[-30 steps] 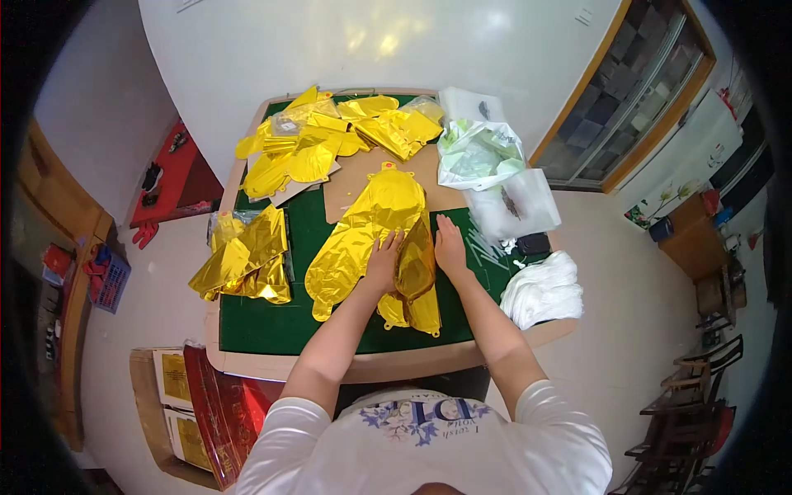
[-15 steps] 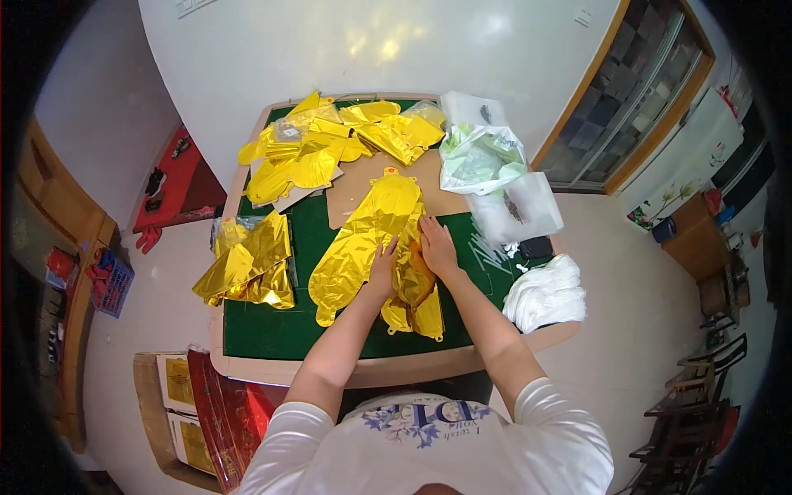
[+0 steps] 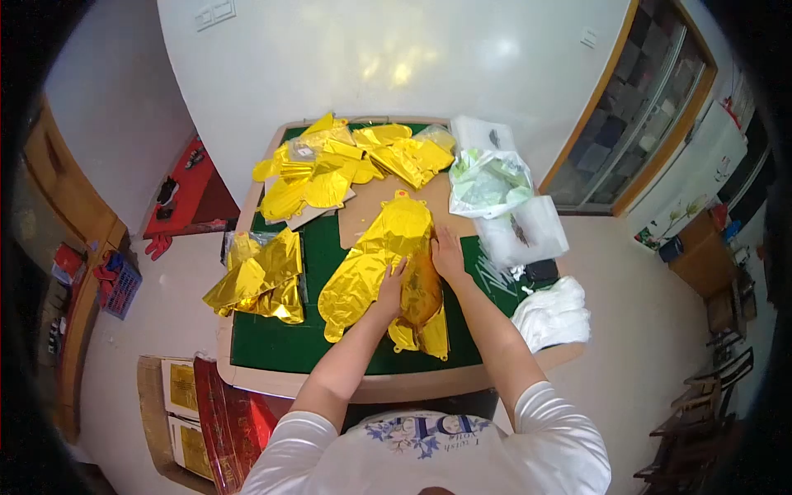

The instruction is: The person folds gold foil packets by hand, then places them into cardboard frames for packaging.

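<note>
A flat, crinkled gold foil balloon [image 3: 367,268] lies spread in the middle of the green tabletop, several small tabs along its edge. My left hand [image 3: 391,289] rests on its lower right part with fingers stretched out. Along the right edge lies my right hand [image 3: 448,256], open and flat, fingers pointing away from me. Between the two hands the foil looks darker and reflective. More gold foil [image 3: 433,334] sticks out below, near the table's front. A brown cardboard sheet [image 3: 360,218] is under the balloon's upper end.
A pile of gold foil balloons [image 3: 326,169] covers the back left. Folded gold foil [image 3: 260,276] overhangs the left edge. On the right are a white plastic bag [image 3: 491,186], clear packaging [image 3: 528,231], a black object [image 3: 541,271] and a white cloth bundle [image 3: 554,313].
The camera view has shifted, so the table sits lower in the picture. My right hand has moved slightly outward along the foil's right edge; my left hand stays on the balloon.
</note>
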### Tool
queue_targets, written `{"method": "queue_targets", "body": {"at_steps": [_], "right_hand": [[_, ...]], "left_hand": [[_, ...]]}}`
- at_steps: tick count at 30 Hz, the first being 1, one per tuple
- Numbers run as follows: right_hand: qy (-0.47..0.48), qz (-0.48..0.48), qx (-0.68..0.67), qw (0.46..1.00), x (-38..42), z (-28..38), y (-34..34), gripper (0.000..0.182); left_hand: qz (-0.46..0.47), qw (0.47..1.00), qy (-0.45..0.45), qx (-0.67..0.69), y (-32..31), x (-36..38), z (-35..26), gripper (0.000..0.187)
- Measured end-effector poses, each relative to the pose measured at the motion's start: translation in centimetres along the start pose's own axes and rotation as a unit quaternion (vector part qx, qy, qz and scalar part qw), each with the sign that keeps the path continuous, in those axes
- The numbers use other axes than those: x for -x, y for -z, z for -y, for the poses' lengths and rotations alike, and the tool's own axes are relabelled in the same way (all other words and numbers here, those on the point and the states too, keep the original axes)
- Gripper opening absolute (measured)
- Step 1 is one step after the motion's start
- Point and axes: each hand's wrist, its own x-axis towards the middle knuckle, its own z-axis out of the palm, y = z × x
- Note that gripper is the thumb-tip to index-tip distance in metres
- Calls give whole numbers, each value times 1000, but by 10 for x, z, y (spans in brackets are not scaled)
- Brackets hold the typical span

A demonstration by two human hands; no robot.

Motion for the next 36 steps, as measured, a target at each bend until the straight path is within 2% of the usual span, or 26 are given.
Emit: {"method": "queue_targets", "body": {"at_steps": [1,3,4,5,7,8,10,13,17,19,20,22,24,26,28,32,34,36], "right_hand": [[6,-4,-2,1000,-2,4,2,46],[29,22,4,999,-4,6,5,45],[32,21,4,999,-4,8,2,45],[43,13,3,999,-3,9,-1,44],[51,8,3,999,-2,7,-5,43],[52,4,14,999,-1,5,-8,43],[50,1,25,998,1,5,-10,43],[46,-6,50,998,3,5,-10,44],[38,16,92,995,2,8,-10,47],[33,23,108,993,3,10,-9,48],[26,22,101,994,3,11,-9,47],[20,22,93,995,4,17,-5,47],[64,22,92,993,8,16,-3,48],[52,45,103,992,8,12,-4,48],[44,66,111,991,7,14,-6,49],[21,74,131,988,6,17,-7,50],[12,79,138,987,5,20,-5,50],[-13,128,156,979,3,23,-2,53]], "left_hand": [[-6,1000,0,-4,0,2,0,107],[11,995,52,86,7,5,-3,100],[26,999,-14,-27,18,8,-9,100],[24,999,-14,-27,21,6,-11,100],[47,992,-12,-114,20,5,-14,101],[50,992,-11,-113,19,7,-13,101],[-3,996,-45,-73,18,8,-11,89],[21,988,-51,-146,18,7,-14,92],[35,987,-33,-151,16,5,-8,98],[47,998,31,-42,25,9,-17,104],[48,997,31,-42,21,9,-15,104],[-12,1000,13,-5,15,10,-11,109],[6,1000,11,-26,14,10,-11,111],[25,999,7,-48,17,9,-14,113],[25,999,-4,31,20,9,-10,98],[28,999,5,-20,16,8,-8,93],[14,999,-19,42,31,14,-19,92],[6,999,-18,40,27,12,-17,92]]}}
